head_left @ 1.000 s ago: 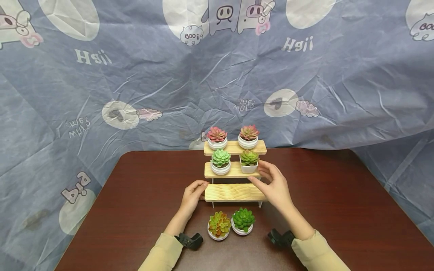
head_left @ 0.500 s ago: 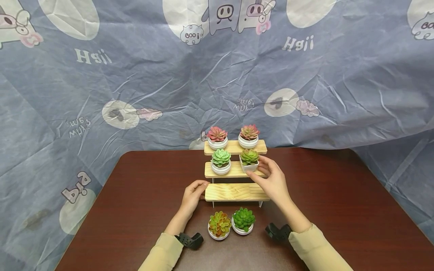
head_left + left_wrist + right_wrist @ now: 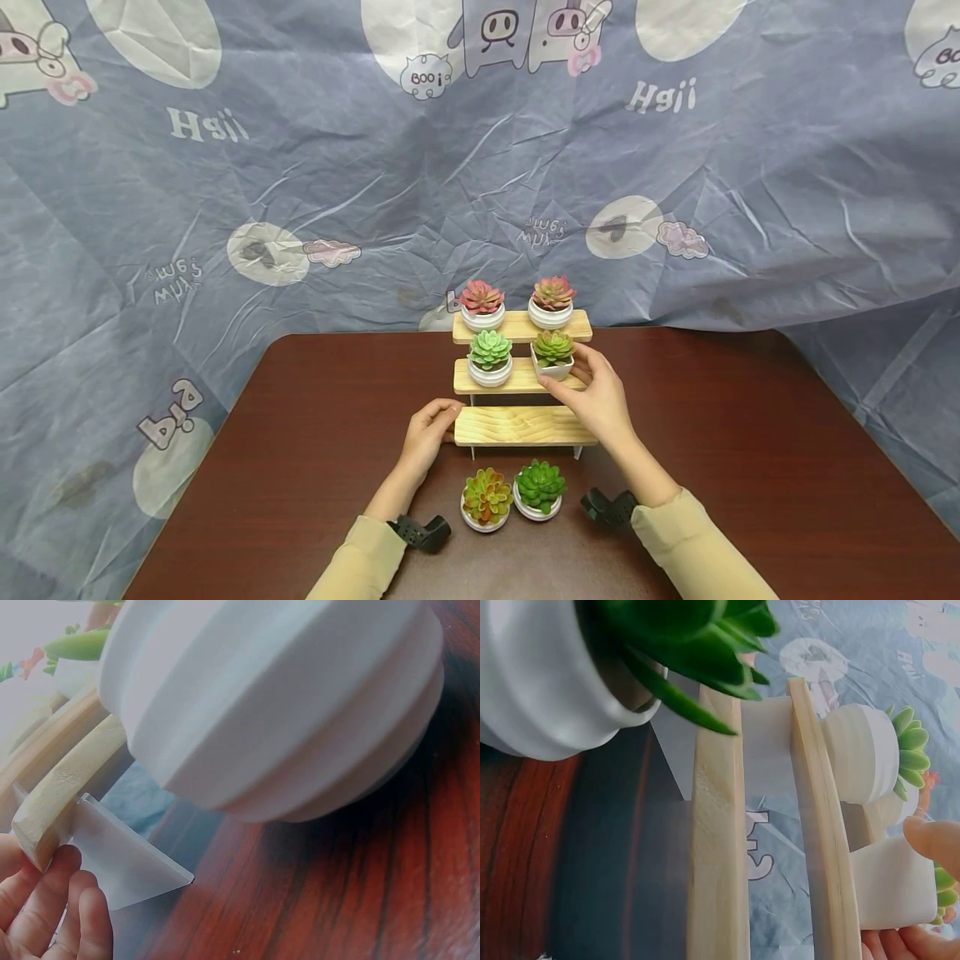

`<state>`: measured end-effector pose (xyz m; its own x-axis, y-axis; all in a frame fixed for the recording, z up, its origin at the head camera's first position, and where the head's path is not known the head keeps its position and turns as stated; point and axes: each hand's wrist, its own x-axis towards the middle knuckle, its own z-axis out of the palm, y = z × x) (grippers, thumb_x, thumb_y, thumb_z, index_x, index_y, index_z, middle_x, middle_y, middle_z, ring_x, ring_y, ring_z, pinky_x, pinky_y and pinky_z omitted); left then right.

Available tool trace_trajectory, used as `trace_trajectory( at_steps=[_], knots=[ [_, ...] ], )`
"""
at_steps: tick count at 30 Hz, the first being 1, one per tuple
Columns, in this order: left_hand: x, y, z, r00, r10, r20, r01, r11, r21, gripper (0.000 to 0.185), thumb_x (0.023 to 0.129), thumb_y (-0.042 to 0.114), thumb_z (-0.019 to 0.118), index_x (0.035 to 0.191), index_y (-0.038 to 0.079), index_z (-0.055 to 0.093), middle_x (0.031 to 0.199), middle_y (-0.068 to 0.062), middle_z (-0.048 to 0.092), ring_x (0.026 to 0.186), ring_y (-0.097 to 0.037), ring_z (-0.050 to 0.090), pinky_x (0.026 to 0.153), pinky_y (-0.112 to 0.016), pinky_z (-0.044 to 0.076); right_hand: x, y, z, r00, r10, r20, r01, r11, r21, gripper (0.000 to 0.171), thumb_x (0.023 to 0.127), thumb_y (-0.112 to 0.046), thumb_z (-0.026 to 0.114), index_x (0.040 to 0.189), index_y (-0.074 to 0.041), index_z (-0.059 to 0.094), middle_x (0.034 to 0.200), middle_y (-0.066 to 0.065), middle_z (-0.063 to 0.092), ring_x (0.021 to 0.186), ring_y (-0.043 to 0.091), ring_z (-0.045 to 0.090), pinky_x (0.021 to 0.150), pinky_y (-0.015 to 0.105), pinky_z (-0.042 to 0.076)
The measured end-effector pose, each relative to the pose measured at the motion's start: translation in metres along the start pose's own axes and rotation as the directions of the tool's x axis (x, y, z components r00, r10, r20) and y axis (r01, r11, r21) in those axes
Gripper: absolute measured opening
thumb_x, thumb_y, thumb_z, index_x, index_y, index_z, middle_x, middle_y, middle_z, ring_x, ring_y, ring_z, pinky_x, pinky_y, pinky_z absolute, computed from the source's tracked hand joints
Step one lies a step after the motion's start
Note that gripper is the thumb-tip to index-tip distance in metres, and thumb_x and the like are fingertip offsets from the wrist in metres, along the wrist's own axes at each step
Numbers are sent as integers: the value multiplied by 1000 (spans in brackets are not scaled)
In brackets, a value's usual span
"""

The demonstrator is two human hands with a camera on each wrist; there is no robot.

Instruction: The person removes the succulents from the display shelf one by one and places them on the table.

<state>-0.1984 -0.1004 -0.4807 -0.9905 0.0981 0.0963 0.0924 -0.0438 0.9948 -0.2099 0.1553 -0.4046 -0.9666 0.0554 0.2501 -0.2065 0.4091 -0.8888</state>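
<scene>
A three-tier wooden plant stand point(image 3: 517, 427) stands on the table. My left hand point(image 3: 426, 433) pinches the left end of its lowest shelf, thumb on top and fingers underneath in the left wrist view. On the middle shelf's right side, my right hand point(image 3: 600, 398) holds a potted succulent point(image 3: 553, 354) in a square white pot, its thumb at the front and its fingers at the far side. The right wrist view shows the square pot point(image 3: 895, 885) between thumb and fingers, its base at the shelf. A pale green succulent point(image 3: 490, 358) in a round pot sits to its left.
Two succulents in round white pots, one pink point(image 3: 482, 304) and one reddish point(image 3: 552, 302), occupy the top shelf. In front of the stand are a yellow-orange succulent point(image 3: 487, 498) and a dark green succulent point(image 3: 539, 488). A printed grey-blue cloth point(image 3: 420, 167) hangs behind the table.
My right hand has moved slightly left and closed around the square pot, which has turned a little on the shelf. The left hand keeps its place at the lowest shelf.
</scene>
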Motion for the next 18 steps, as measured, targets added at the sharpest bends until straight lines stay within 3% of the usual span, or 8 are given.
trace_trajectory(
  at_steps=[18],
  knots=[
    [0,0,0,1000,-7,-1,7,1000,8,27,98,13,52,108,-9,62,87,-4,65,78,-23,60,67,-36,52,6,0,4,999,33,-4,-34,997,-76,76,73,-30,82,134,-5,44,122,16,53,106,31,58,86,40,49]
  ],
)
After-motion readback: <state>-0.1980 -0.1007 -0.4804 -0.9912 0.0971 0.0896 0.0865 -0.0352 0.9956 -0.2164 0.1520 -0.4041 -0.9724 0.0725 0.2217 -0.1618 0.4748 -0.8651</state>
